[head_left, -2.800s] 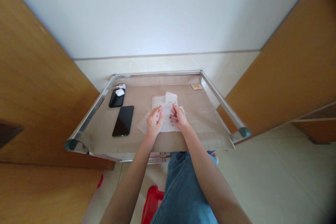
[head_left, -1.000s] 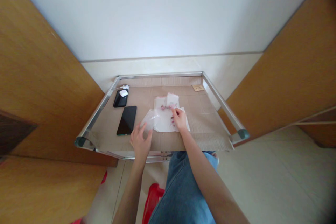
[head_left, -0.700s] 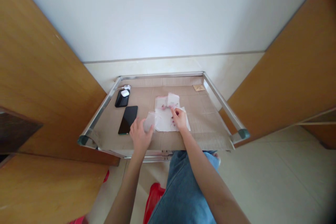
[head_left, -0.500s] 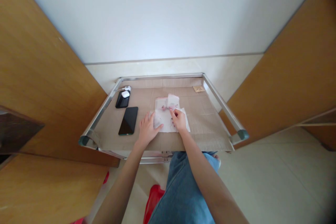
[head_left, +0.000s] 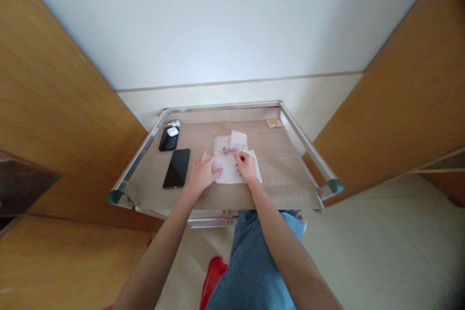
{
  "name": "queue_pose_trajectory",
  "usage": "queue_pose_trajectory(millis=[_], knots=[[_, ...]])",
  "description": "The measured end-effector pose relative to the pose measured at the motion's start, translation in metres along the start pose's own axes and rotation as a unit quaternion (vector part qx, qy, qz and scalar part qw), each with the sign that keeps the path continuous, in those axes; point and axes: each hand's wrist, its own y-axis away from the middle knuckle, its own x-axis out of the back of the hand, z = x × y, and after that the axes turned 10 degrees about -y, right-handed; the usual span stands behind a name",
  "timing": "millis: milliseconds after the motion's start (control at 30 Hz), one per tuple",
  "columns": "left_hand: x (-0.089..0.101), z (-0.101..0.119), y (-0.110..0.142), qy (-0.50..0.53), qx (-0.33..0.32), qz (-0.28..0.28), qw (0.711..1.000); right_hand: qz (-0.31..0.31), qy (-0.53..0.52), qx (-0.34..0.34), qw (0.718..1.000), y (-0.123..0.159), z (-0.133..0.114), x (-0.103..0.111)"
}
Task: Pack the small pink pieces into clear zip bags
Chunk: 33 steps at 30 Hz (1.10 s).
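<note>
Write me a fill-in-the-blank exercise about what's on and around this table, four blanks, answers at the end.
1. The hand nearer the large phone is the ____ one.
2. The case on top of the small phone is ____ in colour.
3. The lining under the bags is made of ____.
4. The brown card lies in the far ____ corner of the table.

Missing words: left; white; cardboard; right.

Soft light, dark blurry right corners

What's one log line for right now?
left hand: spread at edge of white sheets; right hand: curled over white sheets; pink bits: near right hand
</note>
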Motion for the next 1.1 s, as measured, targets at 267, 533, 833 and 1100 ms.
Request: queue_pose_trajectory(millis=[267, 533, 833, 1100], knots=[[0.002, -0.005, 0.002, -0.019, -0.002, 0.009, 1.000, -0.002, 0.031, -0.004, 1.000, -0.001, 0.002, -0.001], [-0.023, -0.010, 0.001, -0.057, 0.047, 0.063, 0.995, 0.009, 0.031, -0.024, 0.999, 0.000, -0.003, -0.003], [-0.014, 0.011, 0.000, -0.054, 0.085, 0.141, 0.985, -0.006, 0.073, 0.003, 0.997, 0.001, 0.002, -0.003], [-0.021, 0.048, -0.020, 0.051, -0.032, 0.181, 0.982, -0.001, 0.043, 0.008, 0.999, 0.002, 0.003, -0.001]])
